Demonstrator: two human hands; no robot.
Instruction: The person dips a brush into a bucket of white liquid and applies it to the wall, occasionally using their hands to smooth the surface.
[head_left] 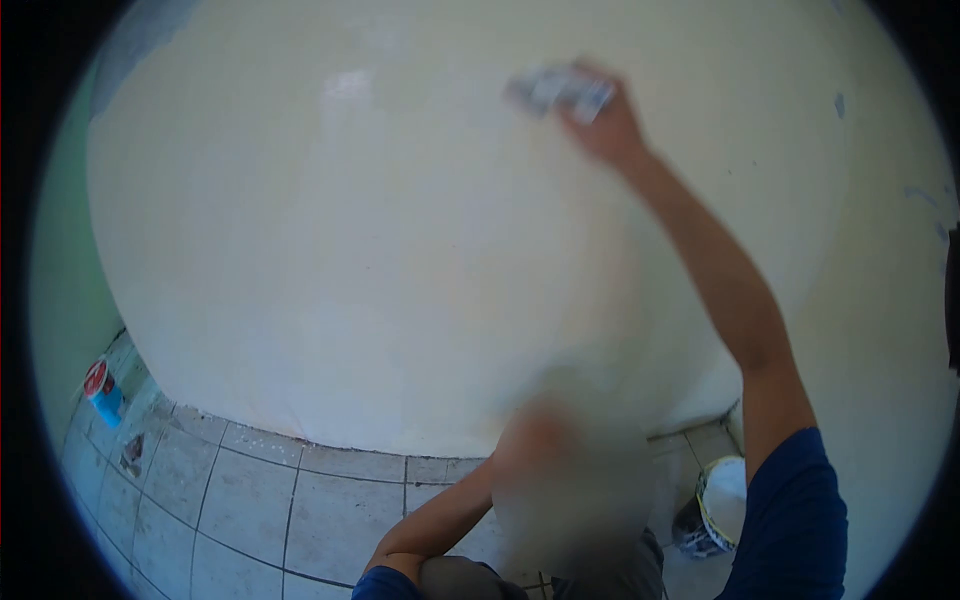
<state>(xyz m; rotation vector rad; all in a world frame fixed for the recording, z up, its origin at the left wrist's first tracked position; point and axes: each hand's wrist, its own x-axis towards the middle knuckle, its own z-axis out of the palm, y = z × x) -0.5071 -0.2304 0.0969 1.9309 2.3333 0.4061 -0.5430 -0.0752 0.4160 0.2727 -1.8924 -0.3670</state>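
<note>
High against the pale plastered wall [430,220], my right hand [612,125] is closed around a small flat tool smeared white and grey [560,90]. Motion blur hides its exact kind, and it appears to be at the wall surface. My left hand [540,435] is lower down, in front of my body near the foot of the wall. A smeared, hazy patch in the view covers its fingers, so I cannot make out whether it holds anything.
A bucket of white paste [722,500] stands on the floor by my right side. On the grey tiled floor [250,495] at far left is a blue container with a red-and-white top [103,393]. A green wall [75,270] meets the pale wall there.
</note>
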